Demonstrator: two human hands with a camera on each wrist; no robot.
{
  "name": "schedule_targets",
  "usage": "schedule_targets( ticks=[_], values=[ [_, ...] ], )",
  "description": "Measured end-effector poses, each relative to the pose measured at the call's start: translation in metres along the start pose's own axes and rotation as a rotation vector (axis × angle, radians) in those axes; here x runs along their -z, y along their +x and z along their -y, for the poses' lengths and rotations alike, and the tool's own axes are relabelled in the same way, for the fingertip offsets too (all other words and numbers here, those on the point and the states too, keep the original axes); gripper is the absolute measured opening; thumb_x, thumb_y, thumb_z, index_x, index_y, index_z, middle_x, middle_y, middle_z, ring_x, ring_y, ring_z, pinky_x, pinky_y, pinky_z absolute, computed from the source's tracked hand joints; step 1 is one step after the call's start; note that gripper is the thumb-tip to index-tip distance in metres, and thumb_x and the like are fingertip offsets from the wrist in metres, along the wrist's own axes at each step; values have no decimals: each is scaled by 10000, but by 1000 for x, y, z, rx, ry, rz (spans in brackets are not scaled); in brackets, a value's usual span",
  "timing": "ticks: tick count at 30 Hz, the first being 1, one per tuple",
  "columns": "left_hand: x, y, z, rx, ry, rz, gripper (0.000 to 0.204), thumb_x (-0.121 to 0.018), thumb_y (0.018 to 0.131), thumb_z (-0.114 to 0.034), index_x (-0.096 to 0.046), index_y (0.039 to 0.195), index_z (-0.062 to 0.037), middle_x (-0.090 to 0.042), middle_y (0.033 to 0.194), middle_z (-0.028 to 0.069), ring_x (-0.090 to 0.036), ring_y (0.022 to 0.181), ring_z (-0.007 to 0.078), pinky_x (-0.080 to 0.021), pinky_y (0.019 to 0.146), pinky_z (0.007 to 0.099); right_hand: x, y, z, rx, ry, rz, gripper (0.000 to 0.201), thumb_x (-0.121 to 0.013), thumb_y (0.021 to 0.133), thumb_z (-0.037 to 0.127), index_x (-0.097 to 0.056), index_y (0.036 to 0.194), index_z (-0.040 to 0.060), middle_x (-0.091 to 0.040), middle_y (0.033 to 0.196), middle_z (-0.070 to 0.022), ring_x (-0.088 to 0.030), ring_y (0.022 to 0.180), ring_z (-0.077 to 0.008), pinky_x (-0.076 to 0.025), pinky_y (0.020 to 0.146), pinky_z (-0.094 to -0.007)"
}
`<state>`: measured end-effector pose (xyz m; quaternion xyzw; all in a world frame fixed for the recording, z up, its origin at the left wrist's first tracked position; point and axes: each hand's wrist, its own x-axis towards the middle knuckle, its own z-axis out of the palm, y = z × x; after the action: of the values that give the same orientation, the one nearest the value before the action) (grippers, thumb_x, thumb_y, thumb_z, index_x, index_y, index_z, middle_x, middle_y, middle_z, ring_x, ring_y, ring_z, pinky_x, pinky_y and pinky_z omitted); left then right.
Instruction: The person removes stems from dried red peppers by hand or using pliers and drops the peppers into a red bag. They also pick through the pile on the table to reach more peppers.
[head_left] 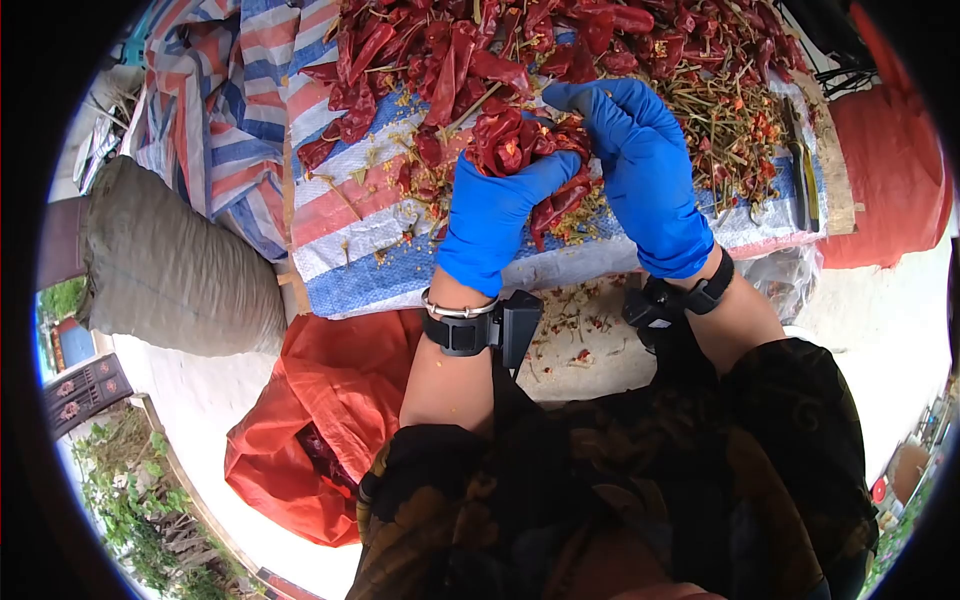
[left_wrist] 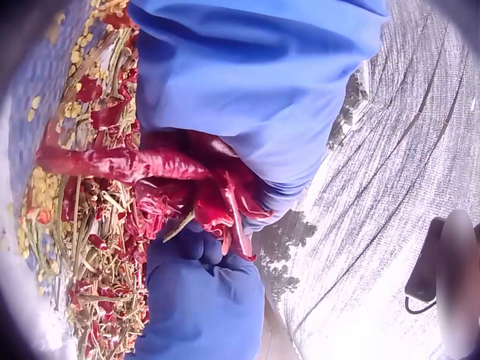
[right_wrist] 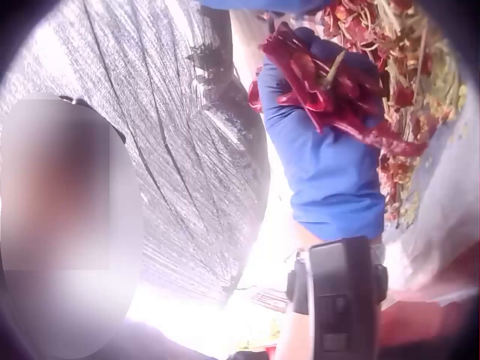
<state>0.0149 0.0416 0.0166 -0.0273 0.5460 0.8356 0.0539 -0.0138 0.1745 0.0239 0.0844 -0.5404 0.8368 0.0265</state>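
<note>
A bunch of dried red chilies (head_left: 505, 145) is in my gloved left hand (head_left: 500, 210), its fingers and thumb curled round them. One long chili (left_wrist: 112, 162) sticks out of that grip toward the sheet. My gloved right hand (head_left: 640, 160) is just right of the bunch, fingers bent and fingertips up against the chilies. In the left wrist view, a short pale green stem (left_wrist: 178, 226) points from the bunch to the right fingers (left_wrist: 202, 247); I cannot tell whether they pinch it. The right wrist view shows the held chilies (right_wrist: 322, 86) above the left glove.
A striped woven sheet (head_left: 340, 235) covers the work surface, with a big heap of dried chilies (head_left: 440, 60) at the back. Plucked stems (head_left: 735, 150) pile up at right beside a scissors-like tool (head_left: 803, 175). A full sack (head_left: 175, 260) and red bags (head_left: 330, 390) stand around.
</note>
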Motion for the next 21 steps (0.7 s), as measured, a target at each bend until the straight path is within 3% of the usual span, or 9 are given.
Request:
schedule_targets(
  ticks=[2,3,5,7,9,11,12,16,21],
  values=[
    [1,-1,5,-18,16,-55,277,-674,704,5,-576,960,-34,-624,869,43,-608,757,130,-510,670,265,17,12,7,-162,432,-162,107,-512,876,106,-593,872,35,-646,906,-96,-319,522,-28,-344,537,-168],
    [3,-1,5,-24,9,-58,277,-674,704,5,-576,960,-34,-624,869,43,-608,757,130,-510,670,265,53,27,5,-79,460,-33,124,-495,881,77,-580,967,50,-597,1074,-89,-563,852,-46,-430,688,-187],
    [10,2,0,-23,-128,-167,273,-666,713,11,-578,967,-39,-621,883,37,-605,772,131,-505,693,270,59,35,28,130,105,-72,141,-512,874,91,-586,984,42,-589,1074,-66,-577,857,-82,-441,724,-203],
    [20,5,3,-68,-182,-171,252,-638,749,-11,-567,990,-29,-613,923,57,-603,810,155,-505,738,298,50,34,28,116,-162,36,179,-525,863,83,-584,1030,58,-575,1100,-72,-562,930,-112,-444,765,-224],
    [33,9,5,-60,-526,-146,247,-606,798,-87,-545,1022,-3,-601,958,88,-597,859,204,-504,790,347,47,35,23,96,-429,134,228,-538,853,75,-582,1076,73,-562,1127,-79,-546,1003,-142,-447,807,-245],
    [41,9,6,-79,-599,-80,288,-559,840,-165,-519,1056,21,-586,1011,129,-573,946,261,-473,870,417,51,41,12,383,-994,165,356,-623,779,84,-584,1128,142,-580,1118,-93,-491,1106,-210,-412,882,-314],
    [41,9,4,-98,-676,-97,304,-550,847,-183,-513,1067,24,-581,1029,139,-559,980,277,-452,897,441,63,46,6,452,-1221,162,498,-641,738,76,-528,1207,203,-559,1153,-99,-470,1109,-257,-397,899,-352],
    [45,12,3,-129,-734,-116,331,-534,860,-209,-504,1089,28,-569,1070,157,-524,1048,303,-413,942,485,84,58,-7,559,-1441,137,558,-570,767,8,-446,1278,196,-573,1092,-77,-509,992,-258,-368,913,-337],
    [46,15,8,-97,-635,-94,373,-520,857,-241,-472,1152,-17,-562,1097,154,-540,1021,301,-386,951,509,96,62,-16,409,-1521,175,473,-627,715,55,-531,1170,145,-588,923,-88,-542,855,-265,-399,860,-362]
  ],
)
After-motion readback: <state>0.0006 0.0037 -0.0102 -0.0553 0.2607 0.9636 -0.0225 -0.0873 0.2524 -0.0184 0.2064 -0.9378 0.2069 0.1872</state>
